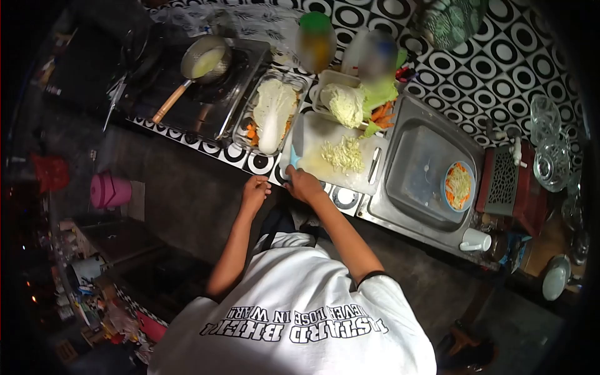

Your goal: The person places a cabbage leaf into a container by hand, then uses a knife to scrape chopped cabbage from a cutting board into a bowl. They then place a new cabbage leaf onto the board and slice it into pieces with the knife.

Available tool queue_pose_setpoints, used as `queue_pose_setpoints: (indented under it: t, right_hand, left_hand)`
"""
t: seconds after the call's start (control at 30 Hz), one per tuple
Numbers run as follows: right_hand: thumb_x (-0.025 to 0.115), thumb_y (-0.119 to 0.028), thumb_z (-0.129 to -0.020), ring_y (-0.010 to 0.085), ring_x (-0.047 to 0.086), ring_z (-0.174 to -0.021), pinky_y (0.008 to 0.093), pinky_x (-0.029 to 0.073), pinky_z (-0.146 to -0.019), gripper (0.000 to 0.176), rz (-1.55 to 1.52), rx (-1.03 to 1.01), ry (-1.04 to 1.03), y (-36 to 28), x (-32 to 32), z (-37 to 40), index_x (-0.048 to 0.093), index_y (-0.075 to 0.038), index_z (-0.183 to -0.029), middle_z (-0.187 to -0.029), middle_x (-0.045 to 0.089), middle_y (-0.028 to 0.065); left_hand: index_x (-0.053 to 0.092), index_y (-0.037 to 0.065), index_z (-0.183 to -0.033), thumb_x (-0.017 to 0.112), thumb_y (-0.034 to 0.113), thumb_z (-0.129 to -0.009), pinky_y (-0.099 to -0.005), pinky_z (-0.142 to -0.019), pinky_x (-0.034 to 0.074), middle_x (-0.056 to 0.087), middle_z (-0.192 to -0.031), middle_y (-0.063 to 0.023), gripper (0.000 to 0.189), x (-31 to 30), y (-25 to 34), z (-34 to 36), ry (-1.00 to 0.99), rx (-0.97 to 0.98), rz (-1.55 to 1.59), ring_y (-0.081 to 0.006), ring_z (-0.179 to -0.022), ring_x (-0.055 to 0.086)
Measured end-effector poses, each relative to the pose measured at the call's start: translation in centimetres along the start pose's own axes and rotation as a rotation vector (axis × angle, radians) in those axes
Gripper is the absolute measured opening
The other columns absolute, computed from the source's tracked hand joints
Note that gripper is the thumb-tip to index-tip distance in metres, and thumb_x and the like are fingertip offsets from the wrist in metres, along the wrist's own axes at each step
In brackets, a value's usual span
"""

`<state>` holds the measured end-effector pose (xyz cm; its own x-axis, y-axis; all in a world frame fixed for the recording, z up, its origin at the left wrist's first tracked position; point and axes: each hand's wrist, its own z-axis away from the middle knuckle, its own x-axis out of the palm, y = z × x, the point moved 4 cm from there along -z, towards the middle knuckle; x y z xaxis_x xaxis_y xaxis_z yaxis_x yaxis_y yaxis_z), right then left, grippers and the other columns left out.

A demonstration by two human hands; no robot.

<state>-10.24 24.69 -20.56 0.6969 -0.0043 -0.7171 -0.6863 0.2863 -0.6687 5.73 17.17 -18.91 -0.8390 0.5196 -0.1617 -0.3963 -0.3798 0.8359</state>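
Observation:
My right hand (304, 185) is closed at the near left edge of the white cutting board (317, 127), its fingers round the near end of a light-blue utensil (294, 155) whose exact shape is unclear. To its left, my left hand (255, 190) hangs in front of the counter edge with curled fingers; whatever they may hold is too small to tell. Shredded cabbage (342, 154) lies on the board. Left of the board, a glass dish (244, 112) contains a large pale cabbage leaf (272, 119) and orange carrot pieces (252, 133).
Behind the board are a cabbage (342, 105) and carrots (382, 115). A saucepan (206, 59) with a wooden handle sits on the stove (238, 90). The sink (409, 187) at right contains a bowl of shredded vegetables (459, 186); a white mug (475, 240) stands by its near corner.

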Motion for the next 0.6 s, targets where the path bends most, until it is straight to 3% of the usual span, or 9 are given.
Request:
queue_pose_setpoints:
  t: [0.03, 0.17, 0.2, 0.23, 0.3, 0.37, 0.4, 0.5, 0.6]
  right_hand:
    - [0.067, -0.026, -0.084, 0.0429, 0.062, -0.088, 0.049, 0.05, -0.078, 0.041, 0.011, -0.016, 0.001, -0.4, -0.5, 0.3, 0.044, -0.007, -0.112, -0.094, 0.061, 0.0236]
    - [0.067, -0.021, -0.084, 0.0431, 0.062, -0.089, 0.0492, 0.049, -0.077, 0.039, -0.071, 0.018, 0.045, -1.4, -1.2, 2.7, 0.044, -0.01, -0.113, -0.095, 0.061, 0.0234]
    - [0.066, -0.019, -0.084, 0.0438, 0.061, -0.09, 0.0495, 0.048, -0.077, 0.039, -0.156, 0.02, 0.096, -1.6, -1.6, 3.2, 0.044, -0.01, -0.114, -0.096, 0.061, 0.0245]
    - [0.065, -0.017, -0.083, 0.0445, 0.061, -0.091, 0.0499, 0.048, -0.077, 0.039, -0.237, 0.023, 0.153, -2.0, -2.1, 3.6, 0.043, -0.01, -0.115, -0.098, 0.061, 0.0255]
    - [0.06, -0.009, -0.085, 0.0386, 0.064, -0.085, 0.0467, 0.048, -0.074, 0.035, -0.236, 0.036, 0.224, -2.9, -3.0, 4.8, 0.043, -0.009, -0.115, -0.097, 0.061, 0.0244]
    - [0.055, -0.004, -0.088, 0.0272, 0.066, -0.077, 0.0388, 0.05, -0.068, 0.03, -0.532, 0.415, 0.053, -2.4, -2.9, 6.0, 0.041, -0.009, -0.115, -0.092, 0.06, 0.0192]
    - [0.05, 0.002, -0.09, 0.017, 0.063, -0.072, 0.0307, 0.049, -0.064, 0.03, -0.693, 0.434, 0.13, -3.0, -3.3, 6.7, 0.04, -0.009, -0.116, -0.094, 0.057, 0.0129]
    - [0.049, 0.002, -0.091, 0.016, 0.062, -0.073, 0.0277, 0.049, -0.064, 0.031, -0.894, 0.428, 0.283, -1.6, -2.3, 8.4, 0.039, -0.011, -0.117, -0.1, 0.055, 0.0094]
    - [0.051, 0.009, -0.084, 0.0149, 0.057, -0.081, 0.0283, 0.049, -0.071, 0.043, -1.092, 0.456, 0.345, -0.8, -2.1, 10.4, 0.042, -0.009, -0.122, -0.102, 0.053, 0.006]
  left_hand:
    - [0.058, 0.003, -0.11, 0.054, 0.008, -0.091, -0.0252, -0.065, 0.047, 0.065, -0.09, -0.0051, 0.02, 0.1, -0.4, -0.7, -0.036, -0.025, -0.053, -0.0121, -0.076, 0.062]
    - [0.057, 0.002, -0.111, 0.058, 0.007, -0.089, -0.0262, -0.061, 0.048, 0.065, -0.089, -0.0071, 0.023, 0.6, -3.5, -5.1, -0.029, 0.079, -0.127, -0.0125, -0.074, 0.062]
    - [0.059, -0.003, -0.104, 0.063, 0.005, -0.083, -0.0322, -0.074, 0.052, 0.068, -0.09, -0.0157, 0.023, 0.5, -5.2, -7.1, 0.056, 0.216, -0.203, -0.0243, -0.081, 0.066]
    - [0.059, -0.003, -0.104, 0.063, 0.005, -0.083, -0.0322, -0.074, 0.052, 0.068, -0.09, -0.0157, 0.023, 0.7, -5.5, -7.6, 0.044, 0.216, -0.204, -0.0243, -0.081, 0.066]
    - [0.061, -0.003, -0.103, 0.063, 0.006, -0.083, -0.0345, -0.077, 0.052, 0.068, -0.091, -0.0176, 0.023, 1.5, -5.3, -8.7, 0.053, 0.262, -0.179, -0.0271, -0.086, 0.067]
    - [0.061, -0.003, -0.104, 0.063, 0.007, -0.082, -0.0351, -0.078, 0.052, 0.068, -0.092, -0.0172, 0.024, 2.2, -5.0, -9.3, 0.019, 0.321, -0.178, -0.0278, -0.088, 0.067]
    - [0.061, -0.003, -0.105, 0.063, 0.007, -0.082, -0.0352, -0.079, 0.052, 0.068, -0.093, -0.0168, 0.025, 2.6, -6.7, -10.7, 0.015, 0.316, -0.184, -0.0277, -0.089, 0.067]
    - [0.062, -0.002, -0.104, 0.063, 0.007, -0.08, -0.035, -0.078, 0.051, 0.068, -0.093, -0.0158, 0.025, 3.6, -6.2, -11.0, -0.022, 0.206, -0.109, -0.0283, -0.091, 0.067]
    - [0.062, -0.001, -0.105, 0.062, 0.007, -0.079, -0.0337, -0.078, 0.051, 0.069, -0.093, -0.0154, 0.026, 4.1, -4.5, -9.8, -0.089, 0.175, -0.155, -0.0281, -0.09, 0.067]
